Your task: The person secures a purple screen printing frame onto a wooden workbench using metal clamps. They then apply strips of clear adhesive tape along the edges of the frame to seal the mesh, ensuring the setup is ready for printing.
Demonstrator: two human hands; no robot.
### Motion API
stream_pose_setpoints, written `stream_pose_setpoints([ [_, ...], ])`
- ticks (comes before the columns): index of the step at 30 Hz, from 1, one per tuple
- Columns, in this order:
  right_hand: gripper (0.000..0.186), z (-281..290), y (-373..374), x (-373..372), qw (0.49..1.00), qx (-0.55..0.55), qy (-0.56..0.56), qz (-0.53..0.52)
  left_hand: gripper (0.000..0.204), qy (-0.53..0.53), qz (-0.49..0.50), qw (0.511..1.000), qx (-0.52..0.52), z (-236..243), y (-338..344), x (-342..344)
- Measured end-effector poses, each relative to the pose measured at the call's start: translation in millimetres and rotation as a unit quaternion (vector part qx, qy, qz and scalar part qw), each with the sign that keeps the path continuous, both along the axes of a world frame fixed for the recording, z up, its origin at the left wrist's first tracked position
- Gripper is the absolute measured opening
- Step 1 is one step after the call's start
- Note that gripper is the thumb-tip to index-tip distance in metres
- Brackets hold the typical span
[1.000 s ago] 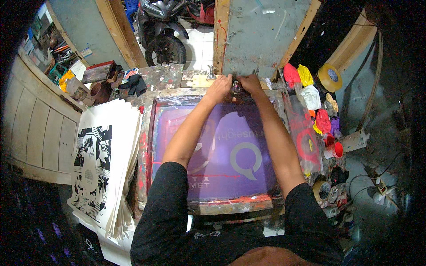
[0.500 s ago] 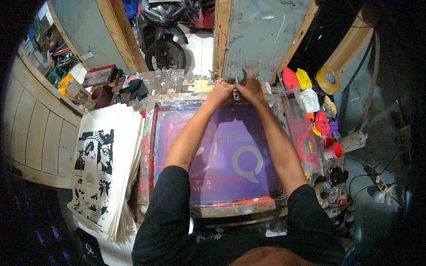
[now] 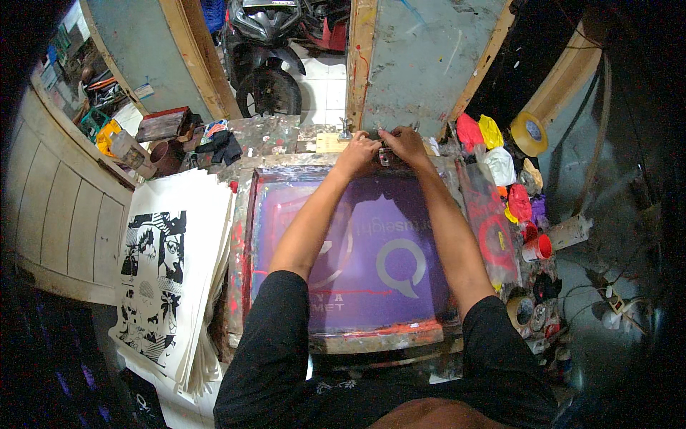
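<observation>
A: Where are the hands working?
B: The bare left hand (image 3: 357,154) and the bare right hand (image 3: 406,149) are nearly meeting around a small silvery metal clamp (image 3: 386,159), at the far edge of a purple mesh screen (image 3: 364,243) in a worn wooden frame. The screen is lying on a paint-spattered table (image 3: 268,132).
A: How is each grip looking?
B: Both are curling, fingertips close together. The fingers are hiding whatever they may be holding, so I cannot tell how tightly either is closing.
A: Why there?
B: The clamp is probably anchoring the frame's far side, and each hand is covering one side of it.
A: Anything crowding them?
B: A blue-grey door panel (image 3: 429,64) is standing just beyond. White paper sheets printed in black (image 3: 171,272) are crowding the left; crumpled coloured plastic bags (image 3: 500,164) and a yellowish tape roll (image 3: 529,134) are sitting right.
</observation>
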State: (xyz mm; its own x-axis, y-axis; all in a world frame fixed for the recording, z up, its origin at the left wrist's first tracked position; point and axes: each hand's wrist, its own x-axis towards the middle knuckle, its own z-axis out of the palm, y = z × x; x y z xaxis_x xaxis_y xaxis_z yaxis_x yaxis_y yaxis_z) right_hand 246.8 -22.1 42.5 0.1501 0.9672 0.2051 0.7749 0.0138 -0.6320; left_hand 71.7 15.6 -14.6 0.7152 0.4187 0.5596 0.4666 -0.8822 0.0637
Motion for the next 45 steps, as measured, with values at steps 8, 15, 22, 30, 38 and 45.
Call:
stream_pose_setpoints([
  [8, 0.053, -5.3, 3.3, 12.4, 0.998, 0.015, -0.008, 0.058, 0.039, -0.005, -0.032, 0.999, -0.009, 4.3, -4.0, -1.9],
  [15, 0.042, -14.9, 8.4, 4.2, 0.999, 0.015, 0.03, -0.023, 0.05, 0.018, -0.062, 0.996, -0.064, 1.5, -1.1, -5.9],
  [22, 0.033, -29.4, 8.8, -19.4, 0.986, 0.07, 0.075, -0.133, 0.054, -0.016, -0.068, 0.992, -0.102, -10.8, 14.9, -8.4],
  [30, 0.043, -28.1, 12.5, -6.6, 0.994, 0.026, 0.066, -0.08, 0.052, 0.011, -0.088, 0.993, -0.084, -10.4, 15.1, -3.7],
  [38, 0.055, -13.3, 16.8, 4.3, 0.996, -0.045, 0.032, -0.066, 0.05, -0.013, -0.077, 0.991, -0.112, -7.5, 8.5, -9.4],
  [45, 0.046, -25.0, 15.8, 1.0, 0.99, 0.053, 0.039, -0.123, 0.043, -0.027, -0.077, 0.989, -0.127, 0.7, 0.8, -10.5],
])
